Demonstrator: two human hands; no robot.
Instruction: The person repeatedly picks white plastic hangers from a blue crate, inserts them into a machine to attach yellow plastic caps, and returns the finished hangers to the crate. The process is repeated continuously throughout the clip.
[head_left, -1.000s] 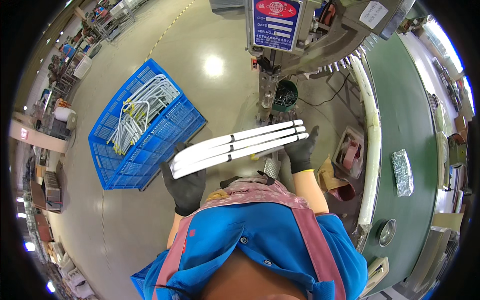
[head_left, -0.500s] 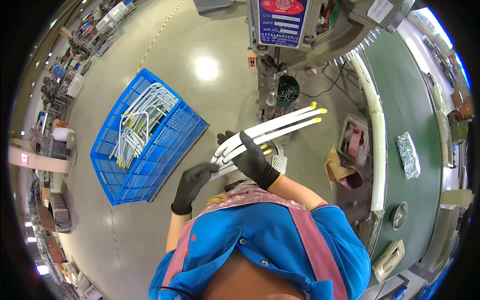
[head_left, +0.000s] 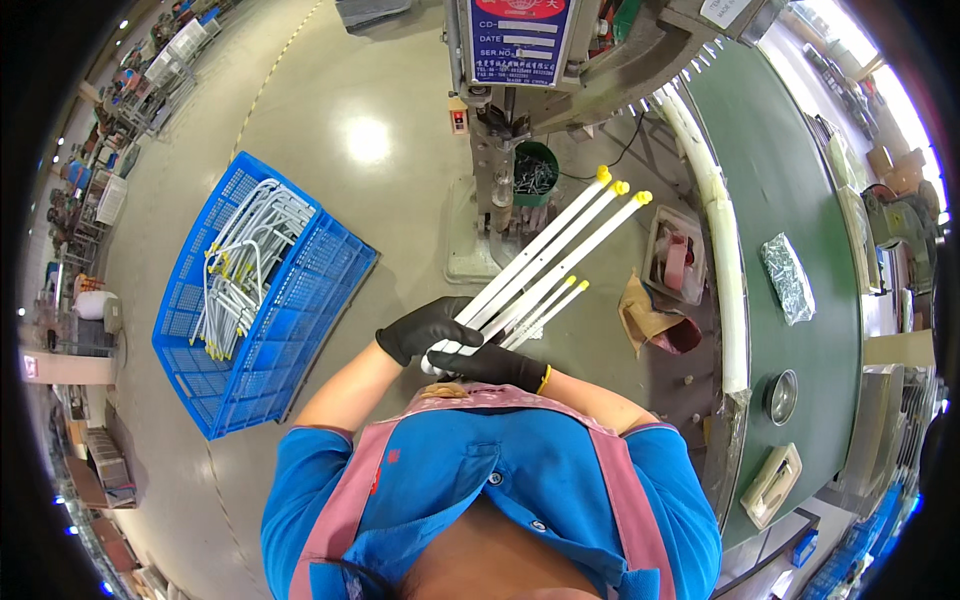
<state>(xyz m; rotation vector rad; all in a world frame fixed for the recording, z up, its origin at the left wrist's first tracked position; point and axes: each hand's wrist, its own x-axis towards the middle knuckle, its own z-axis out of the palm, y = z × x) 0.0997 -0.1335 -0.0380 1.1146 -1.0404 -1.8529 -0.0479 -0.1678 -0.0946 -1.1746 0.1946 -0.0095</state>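
White metal tubes [head_left: 548, 247] with yellow end caps lie in a bundle before my chest, slanting up to the far right. Two thinner tubes with yellow tips show beneath the thicker ones. My left hand [head_left: 430, 328], in a black glove, is closed round the near part of the bundle from the left. My right hand [head_left: 493, 367], also gloved, is closed across the near ends just below it. Its fingers are partly hidden by the tubes and the other hand. Rounded white ends show between the two gloves.
A blue plastic crate [head_left: 318, 305] of bent white tubes stands on the floor at left. Ahead is a machine with a blue plate [head_left: 515, 45] and a green bucket [head_left: 533, 198] of small metal pieces. A green table [head_left: 740, 130] at right bears a foil packet [head_left: 788, 278] and a metal bowl [head_left: 781, 398].
The tubes now point more steeply away from me, and their near ends sit closer to my body. My left hand has moved right and up onto the bundle; my right hand has moved lower.
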